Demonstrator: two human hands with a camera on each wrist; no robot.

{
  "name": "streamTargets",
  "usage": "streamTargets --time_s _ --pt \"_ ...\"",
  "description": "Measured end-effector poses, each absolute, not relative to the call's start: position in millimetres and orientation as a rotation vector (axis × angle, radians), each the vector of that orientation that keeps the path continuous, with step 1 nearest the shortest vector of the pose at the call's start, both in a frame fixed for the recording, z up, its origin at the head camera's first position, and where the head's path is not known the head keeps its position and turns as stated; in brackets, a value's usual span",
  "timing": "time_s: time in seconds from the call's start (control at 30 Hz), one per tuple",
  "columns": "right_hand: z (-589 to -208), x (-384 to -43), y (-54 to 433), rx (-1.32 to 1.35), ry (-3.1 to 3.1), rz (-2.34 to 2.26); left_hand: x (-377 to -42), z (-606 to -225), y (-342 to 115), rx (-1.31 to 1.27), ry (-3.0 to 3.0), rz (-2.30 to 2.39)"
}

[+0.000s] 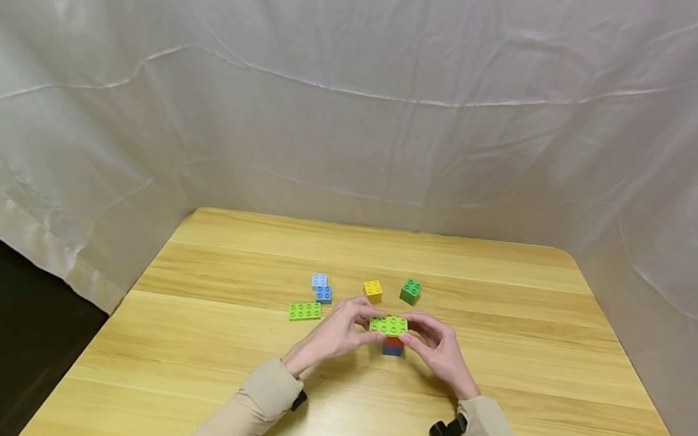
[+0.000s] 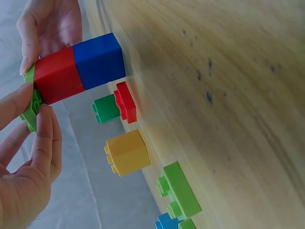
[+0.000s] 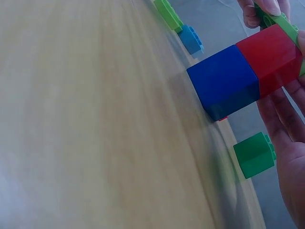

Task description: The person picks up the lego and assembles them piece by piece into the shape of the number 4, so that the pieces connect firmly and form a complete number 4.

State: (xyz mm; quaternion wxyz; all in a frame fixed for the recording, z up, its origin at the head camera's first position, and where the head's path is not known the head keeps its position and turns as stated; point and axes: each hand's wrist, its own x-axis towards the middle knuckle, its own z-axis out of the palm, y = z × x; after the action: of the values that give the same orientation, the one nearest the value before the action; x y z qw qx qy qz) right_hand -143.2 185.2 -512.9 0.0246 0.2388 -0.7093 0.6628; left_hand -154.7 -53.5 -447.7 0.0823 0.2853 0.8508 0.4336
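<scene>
The left hand [image 1: 341,327] and right hand [image 1: 441,353] pinch opposite ends of one lime eight-stud plate [image 1: 388,326] atop one red brick [image 1: 394,341] on one dark-blue brick [image 1: 392,350], near a second lime plate [image 1: 305,311], one pale-blue brick [image 1: 319,281], one mid-blue brick [image 1: 323,295], one yellow brick [image 1: 373,291], one green brick [image 1: 411,292] and one low red piece [image 2: 126,102].
</scene>
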Motion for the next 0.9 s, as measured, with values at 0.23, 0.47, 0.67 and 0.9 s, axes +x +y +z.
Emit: streamTargets --time_s 0.23,0.47,0.67,0.9 --pt "-509.3 -142.4 186.5 0.697 -2.238 2.063 -155.7 -448.4 -52.9 0.840 2.528 1.323" --pt "-506.5 -142.3 186.5 0.691 -2.249 2.064 -155.9 -449.5 -52.5 0.836 2.524 1.349" --pt "-506.9 -142.0 186.5 0.667 -2.275 2.064 -155.9 -450.8 -52.3 0.822 2.514 1.369" --pt "-508.3 -141.4 186.3 0.653 -2.276 2.084 -155.6 -451.7 -52.9 0.810 2.481 1.403"
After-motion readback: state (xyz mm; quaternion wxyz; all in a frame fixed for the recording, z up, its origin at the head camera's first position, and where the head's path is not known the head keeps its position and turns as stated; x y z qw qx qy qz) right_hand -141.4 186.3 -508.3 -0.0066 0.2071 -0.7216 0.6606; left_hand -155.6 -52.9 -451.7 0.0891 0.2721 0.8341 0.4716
